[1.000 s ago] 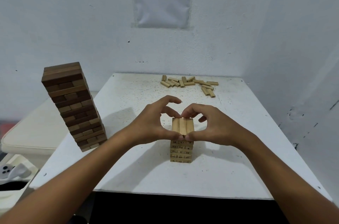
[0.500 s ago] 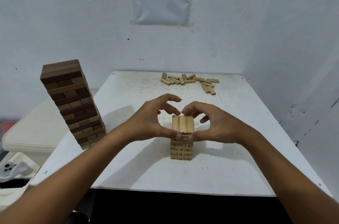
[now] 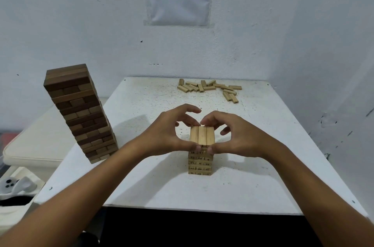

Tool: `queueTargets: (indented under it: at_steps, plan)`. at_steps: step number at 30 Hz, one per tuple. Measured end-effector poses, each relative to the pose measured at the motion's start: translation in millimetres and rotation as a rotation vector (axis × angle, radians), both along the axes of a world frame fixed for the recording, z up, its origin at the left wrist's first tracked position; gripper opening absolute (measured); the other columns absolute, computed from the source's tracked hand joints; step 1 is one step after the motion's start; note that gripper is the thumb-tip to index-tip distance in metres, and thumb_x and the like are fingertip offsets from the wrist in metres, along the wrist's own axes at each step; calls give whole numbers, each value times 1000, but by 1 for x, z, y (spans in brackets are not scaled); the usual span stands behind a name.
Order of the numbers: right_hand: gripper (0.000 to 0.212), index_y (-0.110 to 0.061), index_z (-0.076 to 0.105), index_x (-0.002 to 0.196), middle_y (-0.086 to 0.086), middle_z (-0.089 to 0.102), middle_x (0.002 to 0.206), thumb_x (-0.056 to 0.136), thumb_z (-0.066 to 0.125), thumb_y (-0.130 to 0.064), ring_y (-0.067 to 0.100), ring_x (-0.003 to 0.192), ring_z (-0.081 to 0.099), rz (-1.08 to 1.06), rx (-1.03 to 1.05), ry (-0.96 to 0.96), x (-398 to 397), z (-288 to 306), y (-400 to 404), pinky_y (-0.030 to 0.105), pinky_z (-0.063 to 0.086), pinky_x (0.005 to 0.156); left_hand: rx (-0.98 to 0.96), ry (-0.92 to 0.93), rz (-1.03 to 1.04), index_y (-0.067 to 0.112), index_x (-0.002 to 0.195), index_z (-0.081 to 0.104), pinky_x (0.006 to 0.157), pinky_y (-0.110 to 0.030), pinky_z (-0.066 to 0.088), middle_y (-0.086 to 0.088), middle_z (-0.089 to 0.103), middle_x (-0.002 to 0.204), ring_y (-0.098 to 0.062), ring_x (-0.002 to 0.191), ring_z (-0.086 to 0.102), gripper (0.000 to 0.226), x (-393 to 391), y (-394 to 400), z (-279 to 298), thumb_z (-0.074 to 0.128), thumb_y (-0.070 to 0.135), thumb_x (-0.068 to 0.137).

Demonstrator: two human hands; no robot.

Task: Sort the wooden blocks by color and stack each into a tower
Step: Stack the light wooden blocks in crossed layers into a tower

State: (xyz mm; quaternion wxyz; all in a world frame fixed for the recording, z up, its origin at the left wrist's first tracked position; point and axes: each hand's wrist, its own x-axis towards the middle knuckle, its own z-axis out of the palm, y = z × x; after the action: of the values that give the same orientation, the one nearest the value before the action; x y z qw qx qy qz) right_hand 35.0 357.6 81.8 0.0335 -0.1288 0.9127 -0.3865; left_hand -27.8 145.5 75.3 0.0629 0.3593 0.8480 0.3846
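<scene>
Wooden top blocks [image 3: 202,135] sit clamped between both hands' fingers [image 3: 210,119], thumbs at their near ends.

Two bare forearms, hands [image 3: 168,135] ungloved (no sleeves showing)

The light tower [image 3: 200,150] is pale, matt bare wood with dark printed numbers on the block ends — the same finish as the loose blocks [image 3: 209,88] at the back. The dark tower [image 3: 81,113] mixes deep brown and tan wood, smooth, faintly satiny. The tabletop [image 3: 153,184] is white, matt, speckled and scuffed. On the rough painted wall [image 3: 70,24] hangs a paper sheet [image 3: 178,1] — slightly wrinkled.
</scene>
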Motion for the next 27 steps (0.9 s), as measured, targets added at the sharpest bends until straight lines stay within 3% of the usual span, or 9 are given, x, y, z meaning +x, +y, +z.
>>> queueTargets:
  at_steps: [12,17,20,23,27]
  plan:
    - [49,-45,53,108,-17,58,115,75,82,-23,-1,109,52,12,-8,10,0,0,2,22,45,84,11,-12,-20,47,120,46,87,-20,43,24,66,106,2,107,58,74,0,0,2,85,45,57]
    - [47,-43,56,115,-20,59,116,73,77,-42,-3,108,54,-10,-35,2,-2,3,6,24,47,87,68,-3,-9,45,116,53,90,-27,46,28,66,106,2,109,57,67,-2,-1,7,75,64,56]
    - [41,-38,59,117,-18,62,113,79,72,-49,-3,106,57,-40,-57,13,-3,10,10,25,50,88,124,-4,13,38,116,58,90,-30,47,20,70,106,0,107,60,60,-7,1,14,69,65,63]
    - [28,-32,62,116,-16,64,110,90,65,-40,-1,102,60,-90,-69,39,-9,15,16,25,50,86,148,4,31,32,114,63,90,-31,50,17,71,104,0,105,62,55,-16,6,21,63,65,70]
    - [26,-26,66,116,-13,66,109,91,64,-34,4,100,63,-166,-71,32,-27,19,28,31,53,86,164,21,68,25,106,71,87,-38,55,14,72,101,1,97,65,39,-38,19,25,67,54,80]
